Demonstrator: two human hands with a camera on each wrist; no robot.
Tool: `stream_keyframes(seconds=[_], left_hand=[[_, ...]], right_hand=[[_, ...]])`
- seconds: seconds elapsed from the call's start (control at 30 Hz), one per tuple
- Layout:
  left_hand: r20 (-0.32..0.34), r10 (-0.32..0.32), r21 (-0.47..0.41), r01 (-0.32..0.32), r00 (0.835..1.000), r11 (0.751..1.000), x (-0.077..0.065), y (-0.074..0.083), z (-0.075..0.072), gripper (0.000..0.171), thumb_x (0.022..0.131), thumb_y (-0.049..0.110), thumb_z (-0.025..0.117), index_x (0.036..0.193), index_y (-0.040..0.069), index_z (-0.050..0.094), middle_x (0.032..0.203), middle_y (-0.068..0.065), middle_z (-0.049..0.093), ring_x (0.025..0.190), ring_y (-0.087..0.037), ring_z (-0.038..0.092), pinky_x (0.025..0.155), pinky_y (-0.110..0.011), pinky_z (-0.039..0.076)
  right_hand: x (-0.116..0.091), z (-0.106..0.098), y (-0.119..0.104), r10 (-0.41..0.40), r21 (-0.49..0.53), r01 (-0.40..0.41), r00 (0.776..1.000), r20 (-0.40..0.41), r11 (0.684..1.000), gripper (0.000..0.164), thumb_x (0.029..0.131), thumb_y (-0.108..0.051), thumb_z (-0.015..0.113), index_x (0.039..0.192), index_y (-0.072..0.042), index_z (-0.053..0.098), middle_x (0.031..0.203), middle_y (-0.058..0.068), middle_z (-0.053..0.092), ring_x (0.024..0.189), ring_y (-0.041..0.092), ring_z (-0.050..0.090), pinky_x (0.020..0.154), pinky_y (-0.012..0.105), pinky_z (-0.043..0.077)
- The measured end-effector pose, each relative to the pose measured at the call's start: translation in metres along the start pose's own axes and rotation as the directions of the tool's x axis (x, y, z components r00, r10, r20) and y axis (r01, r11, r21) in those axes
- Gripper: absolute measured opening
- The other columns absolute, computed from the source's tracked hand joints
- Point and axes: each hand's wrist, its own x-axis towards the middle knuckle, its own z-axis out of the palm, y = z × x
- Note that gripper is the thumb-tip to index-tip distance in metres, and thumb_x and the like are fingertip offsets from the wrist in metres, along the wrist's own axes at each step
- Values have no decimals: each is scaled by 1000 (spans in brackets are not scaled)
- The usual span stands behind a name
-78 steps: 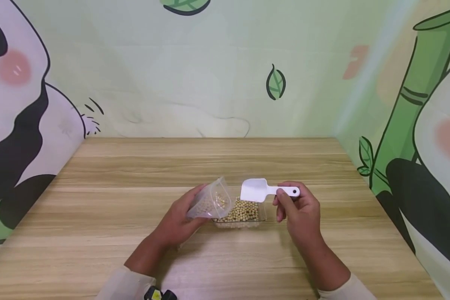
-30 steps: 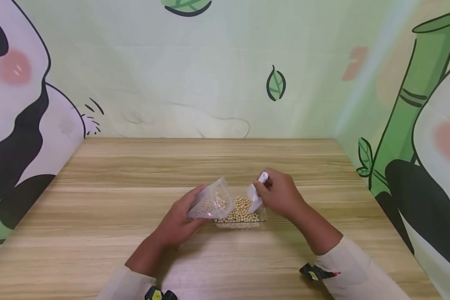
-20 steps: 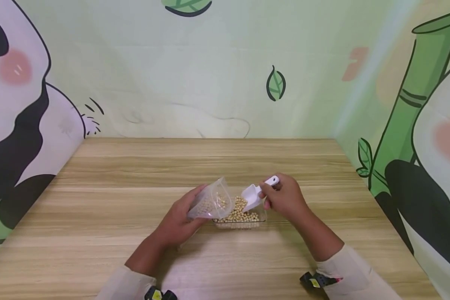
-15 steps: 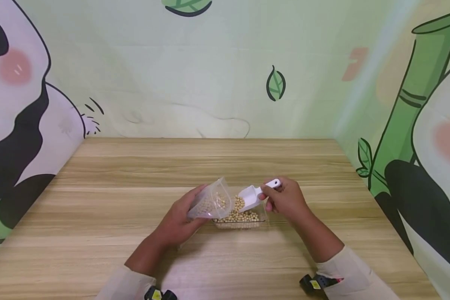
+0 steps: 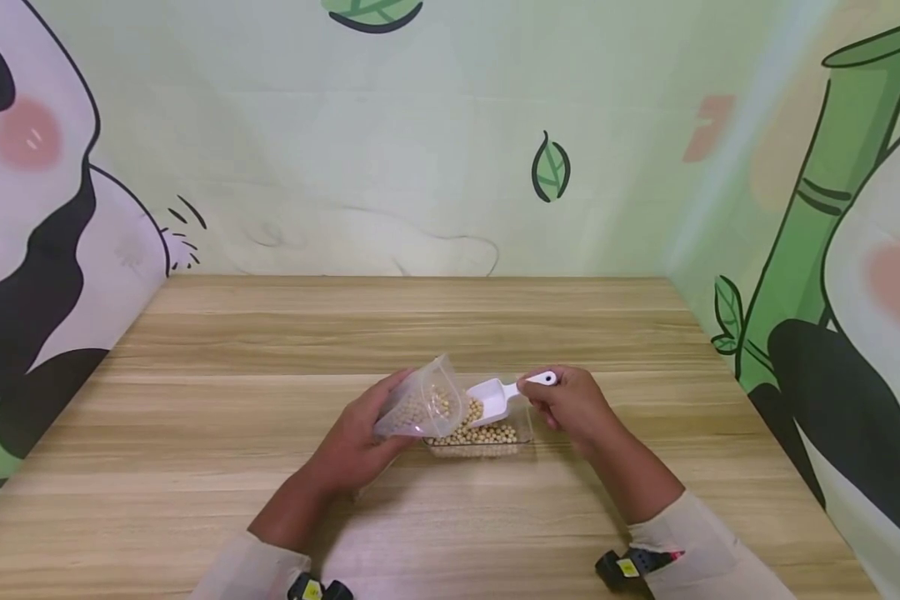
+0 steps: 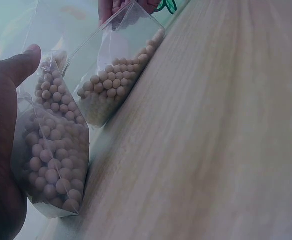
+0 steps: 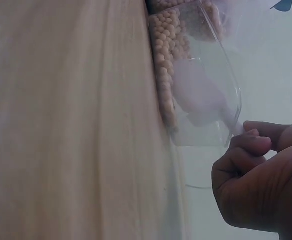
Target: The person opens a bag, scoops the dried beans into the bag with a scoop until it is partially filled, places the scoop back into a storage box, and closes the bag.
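My left hand (image 5: pixel 356 437) holds a clear plastic bag (image 5: pixel 414 408) part full of pale round beans, which look like soybeans. The bag tilts, its mouth facing right over the left end of a clear box (image 5: pixel 480 451). More beans (image 5: pixel 495 434) lie in that box. A small white scoop (image 5: pixel 492 402) is inside the box, its blade tipped left among the beans close to the bag's mouth. My right hand (image 5: pixel 573 404) pinches the scoop's handle. Through the box wall the scoop (image 7: pixel 198 90) shows blurred in the right wrist view. In the left wrist view the bag (image 6: pixel 55 165) bulges with beans.
A wood-grain table (image 5: pixel 307 325) lies under everything. At its back stands a pale green wall (image 5: pixel 420 167) with printed leaves, and panda and bamboo drawings flank the sides. Both sleeves carry small black devices, one (image 5: pixel 621 569) at the right wrist.
The right hand has turned the scoop from steep to flatter and moved it left and down through the beans, toward the bag's mouth. The left hand and bag stay in place.
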Motion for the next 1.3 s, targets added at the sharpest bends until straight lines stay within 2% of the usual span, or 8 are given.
stream_keyframes(seconds=[0.2,0.43,0.53,0.67,0.77,1.1,1.3], left_hand=[[-4,12,12,-11,1000,1000,0,0,0,78,98,14,82,165,4,42,161,-18,57,144,-38,59,118,-65,46],[-5,7,27,-7,1000,1000,1,1,-1,79,97,14,82,165,7,41,161,-18,58,143,-38,60,118,-64,47],[-6,2,25,-2,1000,1000,1,1,-1,79,98,15,82,165,8,41,161,-19,57,143,-38,60,118,-65,46],[-6,5,24,-5,1000,1000,0,1,-1,79,98,15,81,165,7,42,160,-19,58,142,-38,60,117,-65,47],[-3,11,28,-11,1000,1000,0,1,-1,79,98,15,81,165,7,41,159,-18,58,141,-37,61,117,-64,48],[-2,17,16,-17,1000,1000,1,-2,1,79,98,16,82,165,5,42,159,-17,59,140,-36,62,116,-65,48],[1,3,12,-3,1000,1000,0,-1,0,80,97,14,82,166,5,40,160,-17,58,141,-36,61,117,-65,48]], right_hand=[[2,1,4,26,16,-27,999,31,1000,26,100,-9,74,119,8,74,64,-9,57,51,2,37,49,19,29],[-1,3,0,-27,-118,33,998,49,993,25,96,-13,79,113,6,79,66,-11,61,52,2,44,50,20,34],[-3,4,-3,-34,-129,42,997,67,991,25,96,-13,80,113,6,80,67,-9,63,53,3,45,50,22,35],[-5,6,-7,-22,-123,34,995,95,992,26,99,-13,77,116,7,78,66,-5,67,51,5,40,50,23,31],[-6,6,-8,8,-108,3,995,100,994,26,103,-12,72,120,8,76,64,-4,66,49,5,31,49,22,27],[-7,5,-2,77,88,-84,994,83,993,23,106,-4,65,121,12,69,61,-5,60,47,2,29,47,19,25],[-6,-3,1,91,126,-102,992,88,987,21,107,-9,66,118,9,67,63,-6,59,44,2,28,45,18,24]])
